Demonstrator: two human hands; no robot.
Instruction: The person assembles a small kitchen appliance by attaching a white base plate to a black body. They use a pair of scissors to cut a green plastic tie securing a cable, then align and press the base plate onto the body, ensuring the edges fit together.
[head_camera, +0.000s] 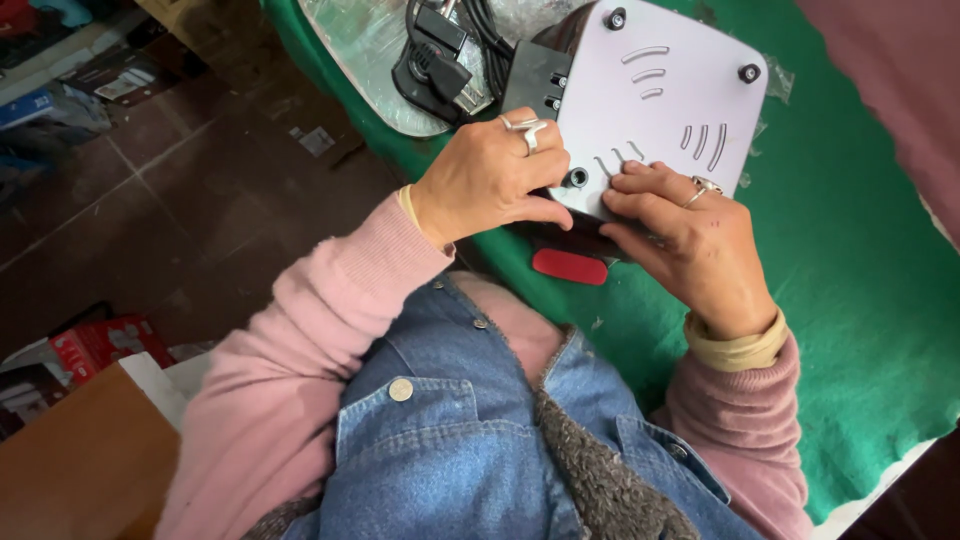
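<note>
Grey appliance base faces up, tilted away, gripped at its near corner by left hand and right hand.

A smooth, matt grey plastic appliance base is seen on a fuzzy green felt-covered desk (glossy clear plastic wrap lies behind it).

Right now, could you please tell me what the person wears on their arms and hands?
Both arms wear pink knit sleeves under a blue denim vest. The left hand has silver rings on two fingers; the right hand has one silver ring, with a beige cuff at its wrist.
</note>
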